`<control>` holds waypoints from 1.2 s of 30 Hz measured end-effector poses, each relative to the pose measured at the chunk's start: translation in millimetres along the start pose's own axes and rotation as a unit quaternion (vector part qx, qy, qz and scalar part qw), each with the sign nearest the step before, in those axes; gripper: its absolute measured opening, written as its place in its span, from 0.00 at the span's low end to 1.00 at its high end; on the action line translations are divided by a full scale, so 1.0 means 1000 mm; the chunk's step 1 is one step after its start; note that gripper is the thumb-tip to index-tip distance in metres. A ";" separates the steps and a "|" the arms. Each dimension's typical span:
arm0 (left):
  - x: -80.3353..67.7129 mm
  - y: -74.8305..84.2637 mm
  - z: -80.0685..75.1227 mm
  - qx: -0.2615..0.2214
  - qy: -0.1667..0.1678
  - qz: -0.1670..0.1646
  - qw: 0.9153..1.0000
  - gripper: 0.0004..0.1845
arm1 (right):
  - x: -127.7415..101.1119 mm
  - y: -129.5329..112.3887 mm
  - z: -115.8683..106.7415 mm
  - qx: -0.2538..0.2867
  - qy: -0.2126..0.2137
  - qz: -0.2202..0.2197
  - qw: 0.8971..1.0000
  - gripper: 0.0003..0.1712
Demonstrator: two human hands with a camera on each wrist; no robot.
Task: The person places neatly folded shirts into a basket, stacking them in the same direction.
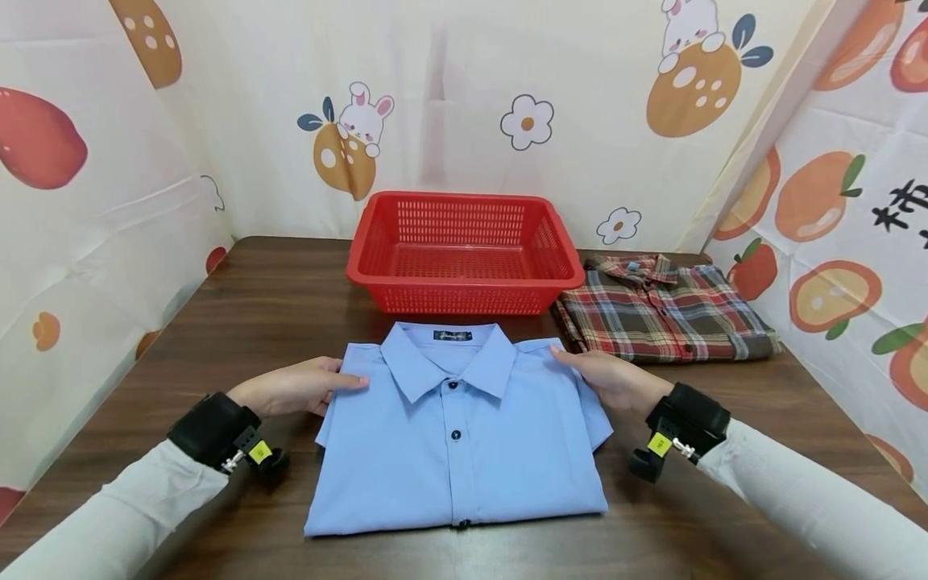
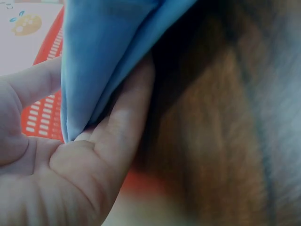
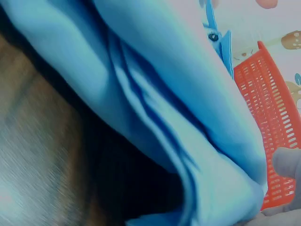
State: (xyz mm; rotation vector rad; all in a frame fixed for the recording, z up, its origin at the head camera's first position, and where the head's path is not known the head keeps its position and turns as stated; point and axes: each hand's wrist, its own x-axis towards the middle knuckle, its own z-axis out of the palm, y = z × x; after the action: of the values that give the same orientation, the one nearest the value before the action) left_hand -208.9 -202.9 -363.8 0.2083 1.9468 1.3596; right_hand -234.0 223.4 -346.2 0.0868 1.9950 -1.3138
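A folded light-blue shirt [image 1: 522,451] lies collar-up on the table, its dark buttons down the middle. My left hand [image 1: 300,385] grips its left shoulder edge, thumb on top and fingers underneath. In the left wrist view the blue cloth [image 2: 101,56] sits between the thumb and the fingers of the left hand [image 2: 75,174]. On the opposite shoulder edge, my right hand [image 1: 612,377] holds the shirt with the thumb above; its other fingers are partly hidden. The right wrist view shows the shirt's layered side folds [image 3: 188,117], with the thumb [image 3: 287,162] at the right edge.
Behind the shirt stands a red perforated plastic basket [image 1: 464,296]. A folded plaid shirt [image 1: 667,314] lies to the basket's right. Everything rests on a dark wooden table [image 1: 217,322], enclosed by printed curtains [image 1: 464,97] at the back and sides.
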 end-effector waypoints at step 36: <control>-0.022 -0.006 0.036 -0.034 0.041 0.030 0.998 0.37 | -0.025 0.026 0.028 -0.032 0.075 -0.034 0.996 0.39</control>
State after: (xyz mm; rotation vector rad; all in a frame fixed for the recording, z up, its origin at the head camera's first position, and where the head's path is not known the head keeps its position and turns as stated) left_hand -168.3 -190.4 -364.3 0.1817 1.9720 1.4924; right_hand -190.0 220.9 -356.7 0.0903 2.1821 -1.3179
